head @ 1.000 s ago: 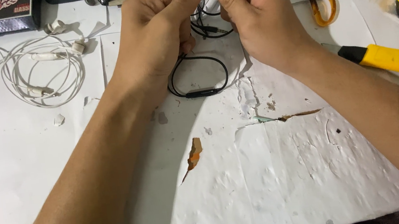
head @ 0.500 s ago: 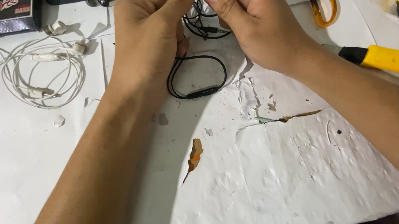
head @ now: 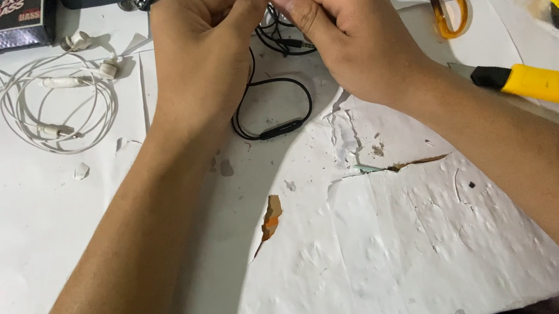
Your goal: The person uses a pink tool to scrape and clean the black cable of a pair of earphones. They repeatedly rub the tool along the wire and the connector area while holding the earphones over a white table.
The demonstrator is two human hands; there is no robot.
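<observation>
Both hands meet at the far edge of the desk [head: 61,273], pinching one end of a thin black earphone cable [head: 272,108]. The left hand [head: 201,53] and right hand [head: 343,37] have their fingertips closed tight on it, together with a small pinkish piece I can't make out. The work looks midway: the cable's glossy loop with its inline remote lies slack on the torn, pitted white paper [head: 407,233]. Coiled white earphones [head: 56,105], orange-handled scissors [head: 448,4] and a yellow utility knife [head: 552,87] lie untouched.
</observation>
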